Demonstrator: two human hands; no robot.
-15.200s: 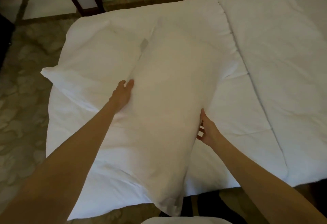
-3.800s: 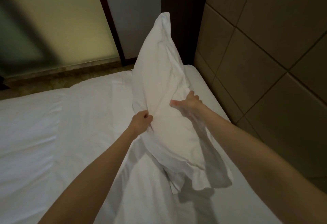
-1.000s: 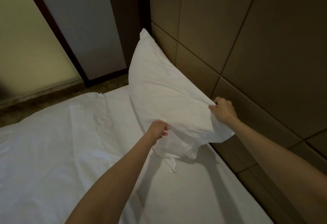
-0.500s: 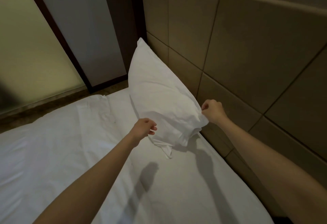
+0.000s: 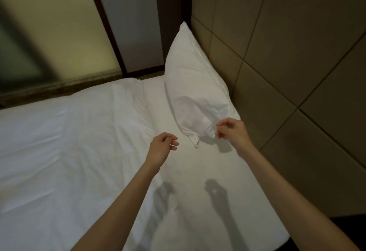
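Observation:
A white pillow [image 5: 195,84] stands tilted on the bed, leaning against the padded headboard [image 5: 277,68], with its loose pillowcase end [image 5: 195,141] lying on the sheet toward me. My right hand [image 5: 230,131] hovers at the pillow's near corner. Its fingers are loosely curled, with the tips right beside the fabric and nothing visibly between them. My left hand [image 5: 163,147] hangs over the sheet left of the pillow, fingers loosely curled and holding nothing.
The bed's white sheet [image 5: 79,151] spreads to the left and toward me. A folded duvet edge [image 5: 128,96] lies at the far side. Frosted glass panels with dark frames [image 5: 111,32] stand beyond the bed. The bed's edge [image 5: 277,221] runs along the headboard on the right.
Both hands have let go of the pillow and drawn back a little toward me. The pillow now rests on its own against the headboard.

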